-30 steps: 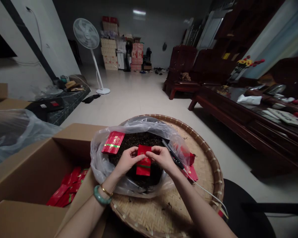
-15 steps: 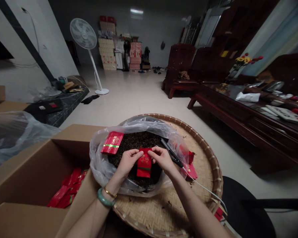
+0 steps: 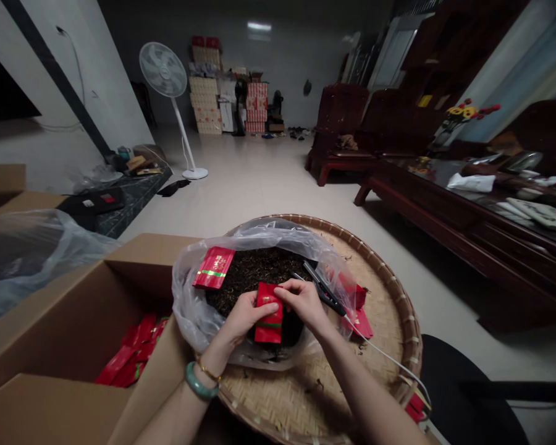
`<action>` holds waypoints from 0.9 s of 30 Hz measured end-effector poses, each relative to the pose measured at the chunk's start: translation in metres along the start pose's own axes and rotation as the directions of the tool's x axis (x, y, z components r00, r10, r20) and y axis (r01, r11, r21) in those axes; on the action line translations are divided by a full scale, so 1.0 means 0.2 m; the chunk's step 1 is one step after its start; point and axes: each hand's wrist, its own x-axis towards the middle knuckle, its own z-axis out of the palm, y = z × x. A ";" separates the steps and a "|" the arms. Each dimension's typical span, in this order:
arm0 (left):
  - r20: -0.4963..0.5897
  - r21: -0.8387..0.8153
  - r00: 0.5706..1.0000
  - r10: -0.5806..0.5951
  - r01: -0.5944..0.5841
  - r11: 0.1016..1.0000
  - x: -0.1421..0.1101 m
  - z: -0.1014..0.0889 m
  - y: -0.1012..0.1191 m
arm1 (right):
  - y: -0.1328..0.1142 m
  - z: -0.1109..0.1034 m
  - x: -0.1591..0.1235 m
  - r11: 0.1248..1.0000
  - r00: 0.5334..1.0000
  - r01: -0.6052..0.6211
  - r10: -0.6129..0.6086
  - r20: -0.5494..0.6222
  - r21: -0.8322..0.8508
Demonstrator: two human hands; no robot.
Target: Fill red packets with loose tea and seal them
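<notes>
Both hands hold one small red packet [image 3: 269, 316] with a green band over a clear plastic bag [image 3: 192, 309] of dark loose tea [image 3: 254, 275]. My left hand [image 3: 241, 316] wraps the packet's left side. My right hand [image 3: 303, 301] pinches its top edge. A second red packet [image 3: 213, 267] stands propped in the tea at the bag's left. The bag sits in a round woven bamboo tray [image 3: 389, 290].
A black tool with a white cord [image 3: 323, 288] lies on the bag's right edge, beside more red packets [image 3: 360, 321]. An open cardboard box [image 3: 74, 321] at left holds several red packets [image 3: 132, 355]. A dark wooden table [image 3: 472, 222] runs along the right. A standing fan [image 3: 164, 71] is far back.
The packet has sunk a little lower toward the tea. My left hand has shifted from pinching its top to wrapping its side, while my right hand stays on the top edge.
</notes>
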 end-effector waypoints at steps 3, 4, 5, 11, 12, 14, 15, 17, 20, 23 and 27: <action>-0.016 0.113 1.000 -0.024 0.026 0.993 0.00 0.00 -0.01 | -0.04 -0.01 -0.01 0.963 0.987 0.162 -0.156 0.043 -0.217; 0.004 0.162 1.000 -0.026 0.025 0.986 0.00 0.00 -0.01 | -0.06 -0.01 -0.01 0.929 0.974 0.226 -0.211 0.083 -0.293; 0.035 0.214 0.999 -0.021 0.013 0.977 0.00 0.00 0.00 | -0.08 -0.01 0.00 0.889 0.958 0.286 -0.253 0.137 -0.357; 0.080 0.252 0.997 0.024 -0.044 0.967 -0.01 0.01 0.02 | -0.10 -0.01 0.04 0.716 0.861 0.502 -0.359 0.360 -0.486; 0.055 0.196 0.998 0.006 -0.016 0.980 -0.01 0.02 0.01 | -0.09 0.00 0.05 0.696 0.855 0.515 -0.375 0.358 -0.501; 0.032 0.074 0.998 -0.048 0.045 0.996 0.00 0.04 -0.01 | -0.08 0.01 0.06 0.669 0.852 0.522 -0.384 0.355 -0.529; 0.031 0.025 0.997 -0.073 0.072 0.997 0.00 0.05 -0.01 | -0.09 0.01 0.07 0.666 0.856 0.515 -0.379 0.350 -0.539; 0.043 -0.036 0.993 -0.112 0.114 0.993 0.00 0.06 -0.02 | -0.10 -0.03 0.08 0.677 0.878 0.478 -0.366 0.307 -0.560; 0.035 -0.077 0.988 -0.148 0.150 0.986 0.01 0.07 0.00 | -0.09 -0.14 0.07 0.632 0.914 0.362 -0.387 0.125 -0.686; 0.005 -0.106 0.988 -0.155 0.154 0.982 0.02 0.05 0.04 | 0.00 -0.29 0.04 0.450 0.925 0.184 -0.381 -0.001 -0.874; -0.012 -0.121 0.991 -0.132 0.129 0.984 0.02 0.05 0.07 | 0.15 -0.40 0.02 0.364 0.958 0.088 -0.285 -0.022 -0.927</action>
